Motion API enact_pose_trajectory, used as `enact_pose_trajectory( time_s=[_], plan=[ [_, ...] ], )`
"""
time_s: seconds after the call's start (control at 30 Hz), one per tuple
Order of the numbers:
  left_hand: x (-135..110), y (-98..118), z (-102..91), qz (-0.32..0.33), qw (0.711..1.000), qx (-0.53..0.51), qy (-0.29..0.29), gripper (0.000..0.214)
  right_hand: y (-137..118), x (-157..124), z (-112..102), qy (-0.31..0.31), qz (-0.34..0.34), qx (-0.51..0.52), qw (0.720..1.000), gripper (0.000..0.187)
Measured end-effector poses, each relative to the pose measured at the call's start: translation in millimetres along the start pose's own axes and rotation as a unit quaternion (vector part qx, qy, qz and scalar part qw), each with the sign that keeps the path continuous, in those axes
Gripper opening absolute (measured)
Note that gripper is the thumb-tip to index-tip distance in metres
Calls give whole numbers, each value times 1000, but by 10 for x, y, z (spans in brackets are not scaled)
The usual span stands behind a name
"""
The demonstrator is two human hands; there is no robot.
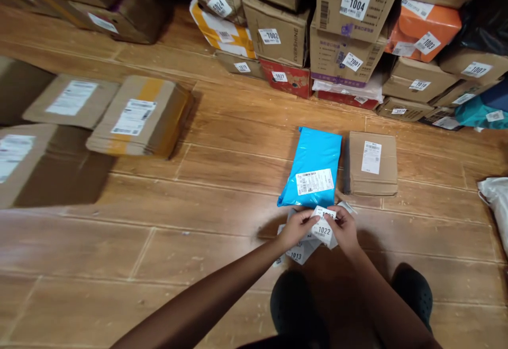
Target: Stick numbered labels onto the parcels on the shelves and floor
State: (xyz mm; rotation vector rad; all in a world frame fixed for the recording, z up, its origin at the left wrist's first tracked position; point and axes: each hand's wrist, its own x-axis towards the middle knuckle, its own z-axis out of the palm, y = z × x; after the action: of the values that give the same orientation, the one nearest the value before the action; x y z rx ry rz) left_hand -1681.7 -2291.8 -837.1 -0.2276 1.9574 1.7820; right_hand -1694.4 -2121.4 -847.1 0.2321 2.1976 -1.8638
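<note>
A strip of white numbered labels [324,231] is pinched between both my hands, with 1022 readable on it. My left hand [297,228] grips its left edge, and my right hand [343,228] holds the right edge, thumbs on top. More of the label strip, showing 1013, hangs in folds below my left hand. Just beyond my fingers lies a bright blue plastic mailer [317,153] with a white shipping label. To its right a flat brown cardboard box [384,166] rests on the floor, its own label facing up.
Stacked numbered parcels [278,31] line the far side, including an orange package [424,26]. Several cardboard boxes [159,95] sit at the left on the wooden floor [222,190]. My dark shoes [293,301] stand below my hands. A whitish bag [496,195] lies at the right edge.
</note>
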Motion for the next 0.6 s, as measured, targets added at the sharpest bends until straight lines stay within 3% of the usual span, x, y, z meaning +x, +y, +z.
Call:
enact_pose_trajectory(
  time_s=[0.2, 0.33, 0.47, 0.6],
  plan=[
    [-68, 54, 7, -72, 989, -113, 59, 51, -82, 157, -77, -37, 22, 10, 999, 36],
    [-84, 49, 12, -65, 986, -139, 62, 50, -80, 188, -56, -48, 33, 17, 998, 35],
    [-70, -27, -23, -63, 993, -79, 67, 47, -35, 159, 8, -55, 45, 22, 997, 33],
    [-101, -200, -95, -88, 993, 16, 81, 40, 120, 16, 145, -30, 15, -43, 999, 24]
  ],
)
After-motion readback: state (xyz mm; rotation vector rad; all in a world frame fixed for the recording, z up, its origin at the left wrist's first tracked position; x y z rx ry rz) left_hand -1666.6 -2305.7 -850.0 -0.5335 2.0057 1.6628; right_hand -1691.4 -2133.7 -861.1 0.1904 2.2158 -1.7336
